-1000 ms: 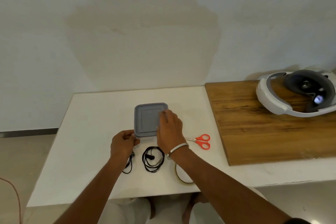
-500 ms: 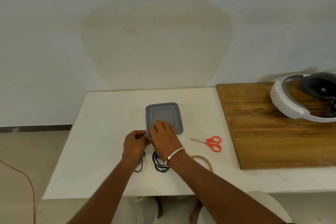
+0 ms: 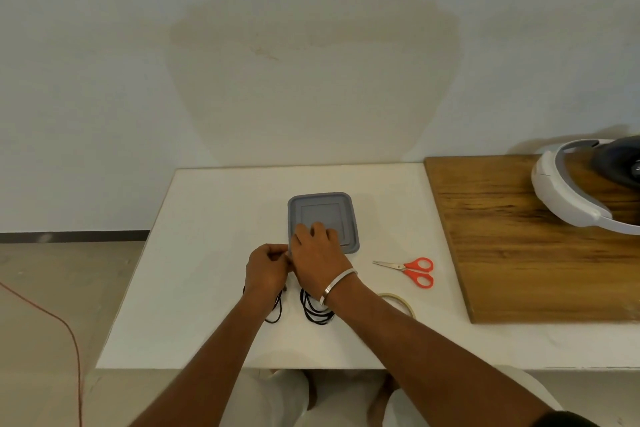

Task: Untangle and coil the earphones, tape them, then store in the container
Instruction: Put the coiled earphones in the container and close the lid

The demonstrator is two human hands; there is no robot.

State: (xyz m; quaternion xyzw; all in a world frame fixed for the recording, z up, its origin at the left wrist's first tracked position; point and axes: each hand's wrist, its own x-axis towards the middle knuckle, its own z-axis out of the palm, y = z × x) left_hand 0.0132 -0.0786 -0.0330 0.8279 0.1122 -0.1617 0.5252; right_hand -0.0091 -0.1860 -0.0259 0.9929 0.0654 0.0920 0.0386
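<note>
Apparently steadying the container point(image 3: 322, 215), the right hand point(image 3: 317, 258) presses flat on its lid while the left hand point(image 3: 266, 265), fingers curled, pinches its near-left corner, probably to open it; earphones point(image 3: 315, 308) lie just behind both hands.

- In front of you stands a white table point(image 3: 207, 253), its far edge against the wall.
- Near its middle lies a grey container point(image 3: 322, 215) with its lid on.
- Just nearer you lie two black coils of earphones point(image 3: 313, 310) (both partly hidden by your arms).
- To the right of the container you have orange-handled scissors point(image 3: 414, 269), blades pointing left.
- Nearer you than the scissors lies a tape roll point(image 3: 401, 302), flat on the table.
- A wooden board point(image 3: 519, 253) covers the right end, and on it rests a white headset point(image 3: 571, 194).
</note>
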